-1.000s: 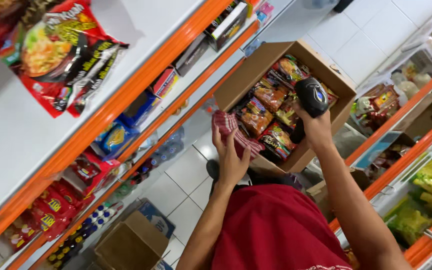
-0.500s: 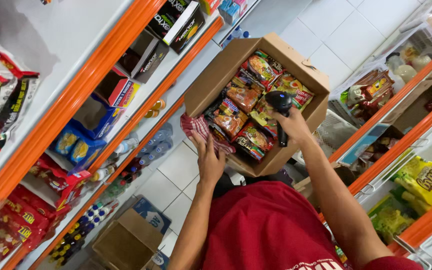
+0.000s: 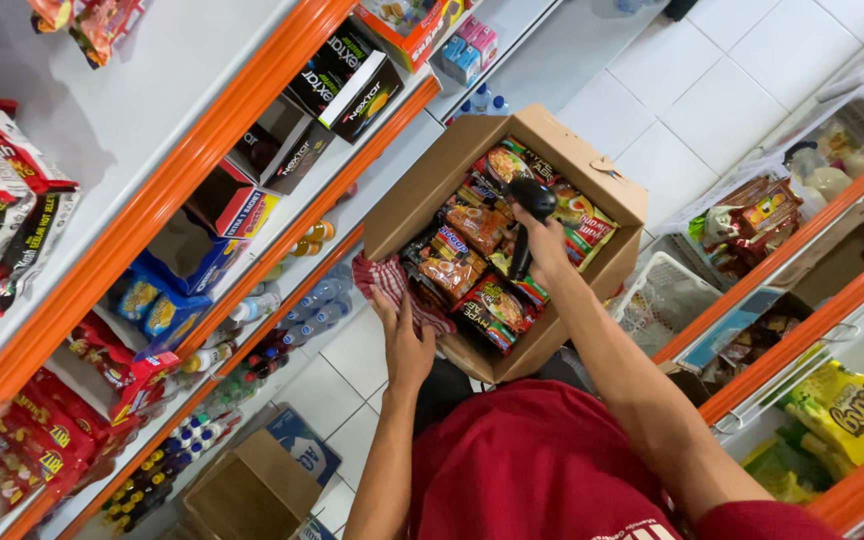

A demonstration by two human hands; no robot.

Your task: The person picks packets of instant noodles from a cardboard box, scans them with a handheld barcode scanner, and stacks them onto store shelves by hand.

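Glossy packets (image 3: 492,300) in corrugated carton (image 3: 572,150)

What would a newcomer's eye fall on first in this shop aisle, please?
First, the open cardboard box at centre, packed with bright snack packets. The right hand holds a black scanner over them, while the left hand presses a red checked cloth against the box's side. Orange-edged shelves flank the aisle.
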